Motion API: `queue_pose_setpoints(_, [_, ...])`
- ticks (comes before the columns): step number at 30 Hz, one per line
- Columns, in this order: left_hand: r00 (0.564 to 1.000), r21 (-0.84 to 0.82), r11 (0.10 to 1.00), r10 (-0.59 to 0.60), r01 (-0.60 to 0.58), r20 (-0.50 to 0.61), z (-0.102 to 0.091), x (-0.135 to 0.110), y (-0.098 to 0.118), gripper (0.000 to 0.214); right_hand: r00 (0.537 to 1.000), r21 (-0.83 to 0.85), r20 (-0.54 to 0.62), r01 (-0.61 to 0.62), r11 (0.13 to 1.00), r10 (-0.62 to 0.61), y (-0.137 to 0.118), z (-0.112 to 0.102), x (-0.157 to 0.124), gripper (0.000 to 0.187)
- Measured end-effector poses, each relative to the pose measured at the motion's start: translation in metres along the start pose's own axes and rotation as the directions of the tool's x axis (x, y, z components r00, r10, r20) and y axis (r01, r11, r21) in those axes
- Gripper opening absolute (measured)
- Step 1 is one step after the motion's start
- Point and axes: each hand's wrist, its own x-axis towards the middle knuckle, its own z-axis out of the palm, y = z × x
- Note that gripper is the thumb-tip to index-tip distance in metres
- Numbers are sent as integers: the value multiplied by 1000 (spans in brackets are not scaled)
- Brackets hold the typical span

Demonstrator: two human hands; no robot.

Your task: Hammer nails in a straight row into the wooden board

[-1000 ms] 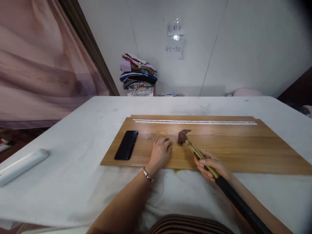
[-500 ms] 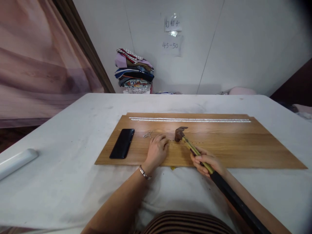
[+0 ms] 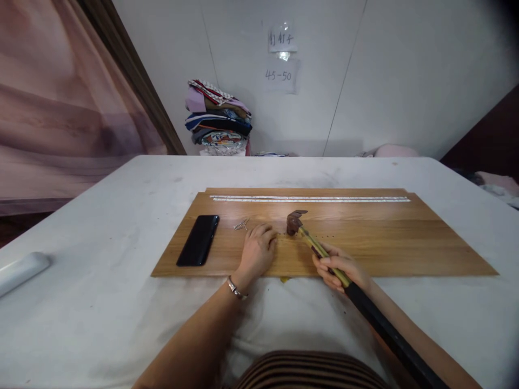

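Observation:
My right hand (image 3: 338, 267) grips a claw hammer (image 3: 318, 248) along the yellowish part of its handle, whose black grip stretches back beneath my forearm. The hammer's rusty brown head is low at the middle of a wooden board (image 3: 377, 232); whether it touches is hard to tell. Just left of the head, my left hand (image 3: 257, 249) rests palm down on the board, fingers loosely bent, with nothing visible in them. A few loose silver nails (image 3: 241, 224) lie beyond its fingers. Small dark dots, perhaps nail heads, run in a row (image 3: 328, 236) on both sides of the hammer head.
A black phone (image 3: 198, 240) lies on the board's left part. Two white marked strips (image 3: 312, 199) run along its far edge. The board rests on a white-covered table (image 3: 101, 302), with a white rounded object (image 3: 24, 273) at left. Folded clothes (image 3: 219, 119) are stacked against the wall.
The view has shifted slightly, so everything sits a little further left. Both hands and the hammer keep nearly the same places over the board.

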Motion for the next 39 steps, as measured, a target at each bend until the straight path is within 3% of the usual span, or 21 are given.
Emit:
queue_pose_setpoints(9, [1000, 0, 1000, -2, 2, -3, 1, 0, 0, 21, 1000, 30, -9, 6, 1000, -5, -2, 0, -1, 25])
queue_pose_setpoints(25, [1000, 5, 1000, -2, 2, -5, 1, -1, 0, 21, 998, 43, 49, 31, 999, -33, -3, 3, 0, 10])
queue_pose_setpoints(39, [1000, -4, 1000, 6, -6, -21, 1, -1, 0, 22, 999, 39, 46, 27, 999, -29, -2, 2, 1, 8])
